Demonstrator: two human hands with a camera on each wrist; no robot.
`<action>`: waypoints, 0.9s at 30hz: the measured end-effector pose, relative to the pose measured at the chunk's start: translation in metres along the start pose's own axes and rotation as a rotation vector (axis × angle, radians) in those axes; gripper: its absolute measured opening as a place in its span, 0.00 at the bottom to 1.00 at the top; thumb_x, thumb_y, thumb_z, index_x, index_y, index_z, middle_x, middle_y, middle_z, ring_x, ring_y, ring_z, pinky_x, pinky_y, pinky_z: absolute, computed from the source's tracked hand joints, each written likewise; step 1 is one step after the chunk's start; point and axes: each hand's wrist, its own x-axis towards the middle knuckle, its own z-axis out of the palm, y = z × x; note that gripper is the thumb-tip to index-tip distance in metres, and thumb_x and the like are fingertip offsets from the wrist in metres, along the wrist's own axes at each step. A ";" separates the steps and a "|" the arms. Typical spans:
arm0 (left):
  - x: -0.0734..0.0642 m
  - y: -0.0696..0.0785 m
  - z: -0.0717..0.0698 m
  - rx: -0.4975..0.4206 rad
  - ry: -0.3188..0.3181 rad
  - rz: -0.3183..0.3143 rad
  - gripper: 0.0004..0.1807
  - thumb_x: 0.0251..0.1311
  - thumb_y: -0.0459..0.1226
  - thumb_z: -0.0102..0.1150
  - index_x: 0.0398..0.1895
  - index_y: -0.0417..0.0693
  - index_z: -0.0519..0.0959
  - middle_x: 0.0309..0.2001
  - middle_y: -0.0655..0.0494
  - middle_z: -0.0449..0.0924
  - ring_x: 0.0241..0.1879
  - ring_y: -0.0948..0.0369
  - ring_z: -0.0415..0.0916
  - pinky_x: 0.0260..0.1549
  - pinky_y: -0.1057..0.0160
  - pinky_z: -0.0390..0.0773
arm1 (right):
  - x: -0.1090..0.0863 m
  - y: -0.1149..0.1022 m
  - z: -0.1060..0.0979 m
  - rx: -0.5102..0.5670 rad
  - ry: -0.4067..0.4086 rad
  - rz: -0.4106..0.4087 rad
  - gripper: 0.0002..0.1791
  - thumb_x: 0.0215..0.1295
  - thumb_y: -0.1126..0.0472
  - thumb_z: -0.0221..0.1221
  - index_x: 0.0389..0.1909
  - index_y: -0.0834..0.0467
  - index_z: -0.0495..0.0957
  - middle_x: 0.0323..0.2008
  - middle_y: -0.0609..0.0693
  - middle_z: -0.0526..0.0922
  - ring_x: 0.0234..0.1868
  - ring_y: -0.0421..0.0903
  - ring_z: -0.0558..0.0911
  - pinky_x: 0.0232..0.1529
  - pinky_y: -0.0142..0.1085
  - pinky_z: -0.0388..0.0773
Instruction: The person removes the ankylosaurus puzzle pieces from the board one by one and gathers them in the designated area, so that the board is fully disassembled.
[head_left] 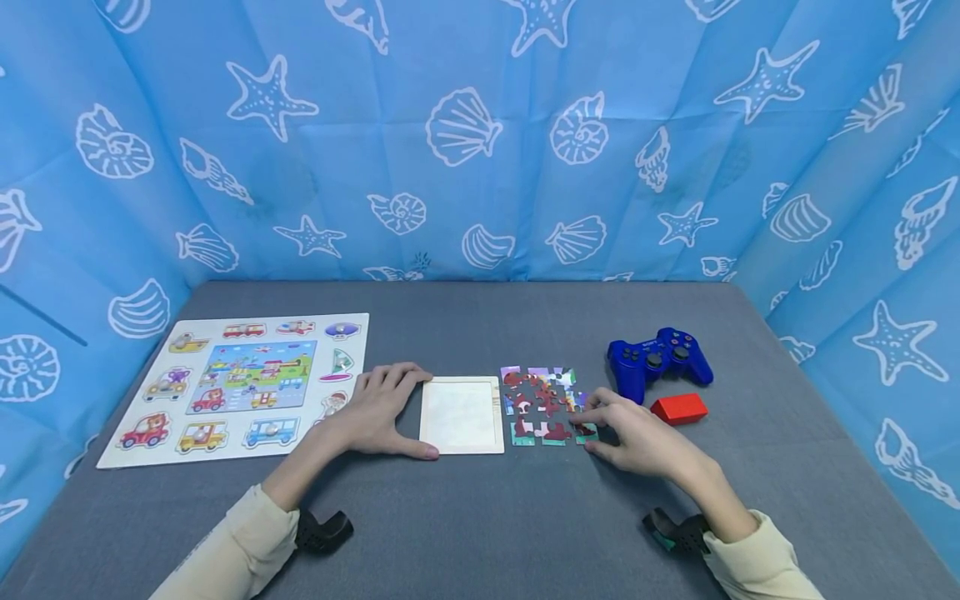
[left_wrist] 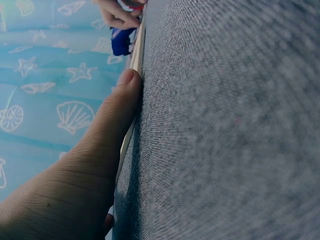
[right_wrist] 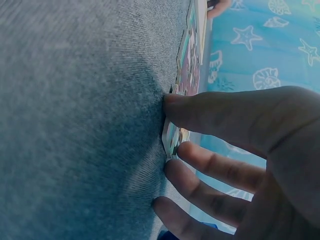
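Observation:
My left hand [head_left: 378, 410] holds the left side of a square, pale wooden puzzle tray [head_left: 461, 417], with the thumb at its lower left corner and the fingers at the upper left one. In the left wrist view the thumb [left_wrist: 107, 115] lies along the tray's edge. To the tray's right lie several colourful jigsaw pieces [head_left: 555, 434], laid out in a rough square with gaps between them. My right hand [head_left: 633, 433] pinches the lower right puzzle piece [right_wrist: 171, 136] between thumb and forefinger; the other fingers are bent beside it, and the hand partly hides it.
A blue game controller [head_left: 654, 362] lies beyond the right hand, with a red block [head_left: 679, 409] close to it. A white picture board [head_left: 177, 335] with vehicle shapes lies at the left. A blue curtain [head_left: 480, 200] with shell prints hangs behind the grey table [head_left: 480, 533].

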 end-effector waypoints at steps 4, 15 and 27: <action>0.001 0.001 -0.001 -0.003 -0.006 -0.002 0.60 0.42 0.74 0.68 0.76 0.57 0.61 0.75 0.48 0.59 0.71 0.43 0.57 0.66 0.36 0.57 | 0.001 0.000 0.000 -0.006 -0.005 0.002 0.22 0.61 0.62 0.71 0.57 0.55 0.85 0.45 0.47 0.77 0.38 0.41 0.71 0.34 0.29 0.67; 0.002 0.001 -0.001 -0.002 -0.014 -0.005 0.60 0.43 0.75 0.67 0.77 0.57 0.61 0.75 0.48 0.59 0.72 0.43 0.57 0.66 0.35 0.57 | 0.000 -0.003 0.000 -0.036 0.008 -0.008 0.23 0.61 0.61 0.71 0.58 0.55 0.85 0.46 0.47 0.78 0.37 0.40 0.72 0.34 0.30 0.67; -0.008 0.005 -0.010 -0.005 0.044 0.042 0.52 0.52 0.70 0.66 0.77 0.61 0.63 0.74 0.51 0.64 0.72 0.45 0.61 0.67 0.36 0.63 | 0.007 -0.022 0.002 -0.148 0.225 -0.054 0.21 0.67 0.53 0.67 0.60 0.51 0.83 0.59 0.57 0.81 0.56 0.56 0.80 0.55 0.55 0.79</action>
